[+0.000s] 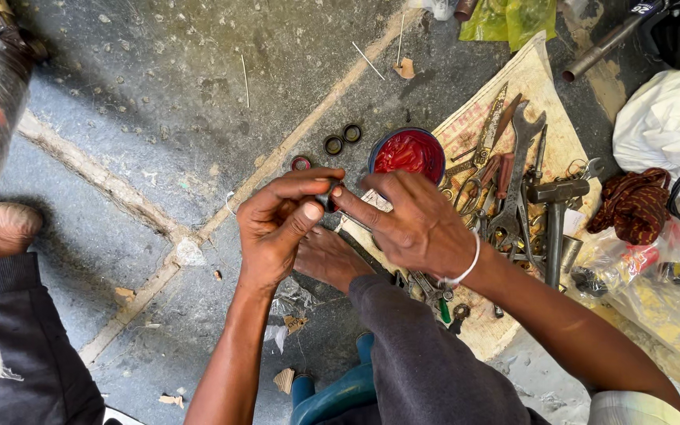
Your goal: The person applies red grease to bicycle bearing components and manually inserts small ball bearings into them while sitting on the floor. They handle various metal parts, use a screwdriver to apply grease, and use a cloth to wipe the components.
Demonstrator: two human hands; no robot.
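You are holding both hands together over the floor (159,102), just near of the tub (409,153) of red grease. Your left hand (281,224) is curling almost closed, thumb and forefinger pinching a small dark part (329,197) between them. Your right hand (411,220) is meeting it from the right, forefinger and thumb pressing on the same part, the other fingers lying loosely bent. The part is mostly hidden by the fingertips, so you cannot tell its exact shape. A white band (467,266) is circling your right wrist.

Just far of your hands, three small rings are lying on the floor: a reddish one (301,163) nearest, and two black ones (342,138) further off, side by side. The tub is sitting at the left edge of a sack (548,86) spread on the floor. On the sack, right of your hands, tools are lying in a heap: spanners (522,149), a hammer (556,208), scissors (485,130) and pliers (437,295). A dark red rag (635,203) is lying further right, beside a white bag (670,122). Your bare foot (326,258) is resting under your hands.
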